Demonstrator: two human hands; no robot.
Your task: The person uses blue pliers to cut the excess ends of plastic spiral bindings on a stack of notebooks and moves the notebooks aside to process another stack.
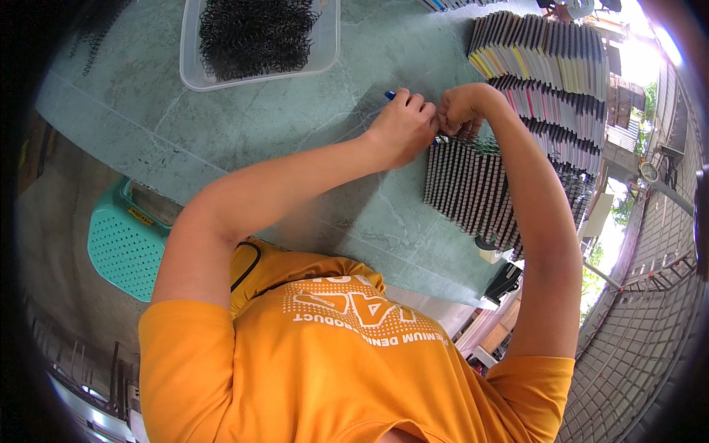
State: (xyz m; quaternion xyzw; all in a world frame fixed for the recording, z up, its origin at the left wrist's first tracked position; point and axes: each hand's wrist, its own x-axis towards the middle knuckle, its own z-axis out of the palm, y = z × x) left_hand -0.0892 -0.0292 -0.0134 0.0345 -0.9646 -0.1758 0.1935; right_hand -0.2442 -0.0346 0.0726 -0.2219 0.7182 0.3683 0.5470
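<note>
My left hand [405, 129] is closed around a blue tool [390, 95]; one blue end sticks out above the knuckles, and the palm hides its kind. Close beside it, my right hand [465, 107] is bent at the wrist with its fingers curled in and pressed together at the top of a stack of spiral-bound notebooks [465, 188]. What those fingers pinch is hidden behind the knuckles. The stack's black coil bindings face me in rows, and my right forearm passes over its right part.
A clear plastic tub [188, 55] of loose black coils [255, 37] stands at the far left of the green marbled table [148, 111]. More coil-bound notebooks [543, 55] are piled at the far right. A green plastic stool [125, 240] stands left of the table.
</note>
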